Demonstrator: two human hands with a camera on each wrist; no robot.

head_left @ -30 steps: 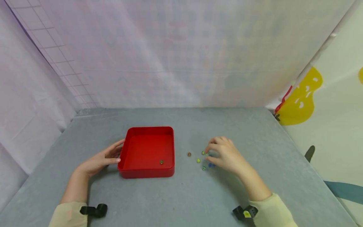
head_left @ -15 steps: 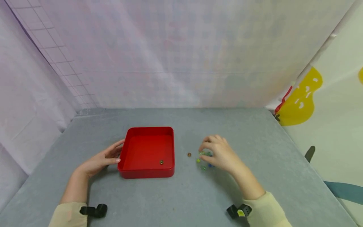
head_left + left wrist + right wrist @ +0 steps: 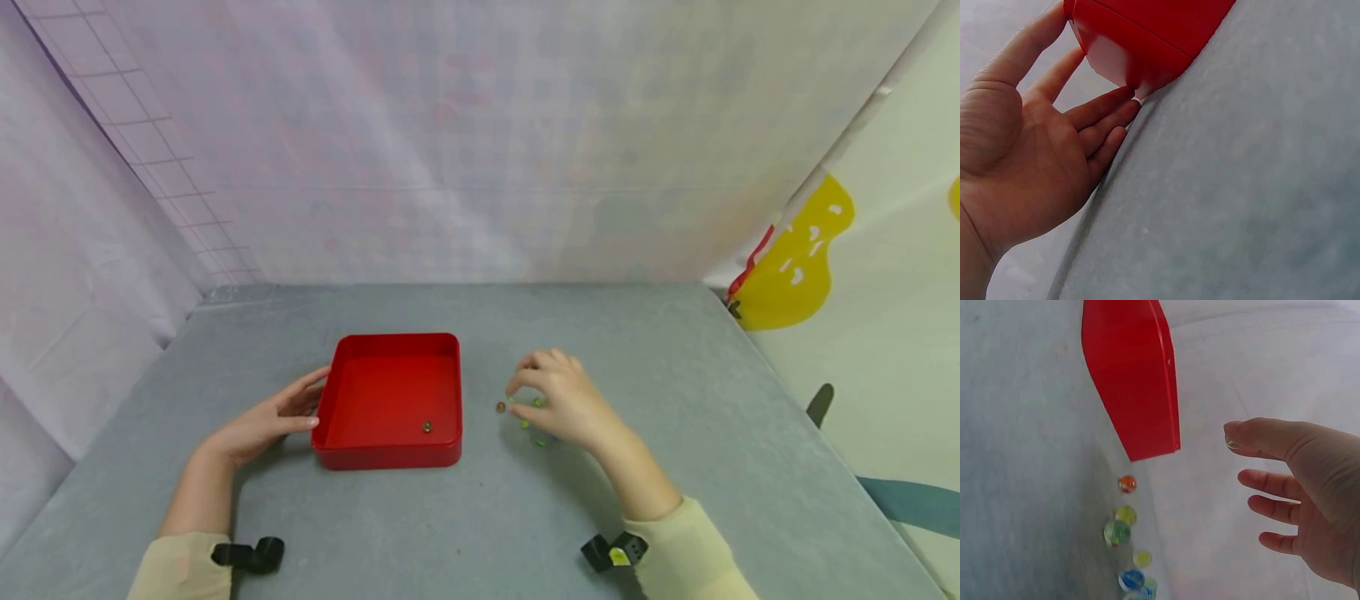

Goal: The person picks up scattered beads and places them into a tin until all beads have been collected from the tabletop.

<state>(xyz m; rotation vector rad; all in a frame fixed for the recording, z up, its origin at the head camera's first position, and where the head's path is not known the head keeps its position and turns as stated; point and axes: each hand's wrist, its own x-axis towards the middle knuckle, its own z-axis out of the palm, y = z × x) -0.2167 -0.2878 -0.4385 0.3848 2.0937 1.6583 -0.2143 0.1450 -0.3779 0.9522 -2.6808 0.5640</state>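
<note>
A square red box (image 3: 386, 457) stands on the grey table, with one dark greenish marble (image 3: 427, 427) inside near its front right. Along the box's left wall my left hand (image 3: 258, 427) rests its fairly straight thumb and fingertips. Right of the box, my right hand (image 3: 566, 402) pinches a clear glass marble (image 3: 1230, 444) between thumb and index finger, raised above the table. Beneath that hand lie loose marbles: an orange one (image 3: 1127, 484), a green one (image 3: 1117, 533), a blue one (image 3: 1130, 580) and several others, partly hidden by the hand in the head view.
The grey cloth-covered table (image 3: 450, 533) reaches back to a pale curtain (image 3: 480, 150). At the right hangs a white sheet (image 3: 885, 375) with a yellow printed shape. Each wrist carries a small black camera (image 3: 251, 556).
My right hand has moved left, from over the loose marbles toward the box, with the marble between its fingertips. My left hand and the box have stayed in place.
</note>
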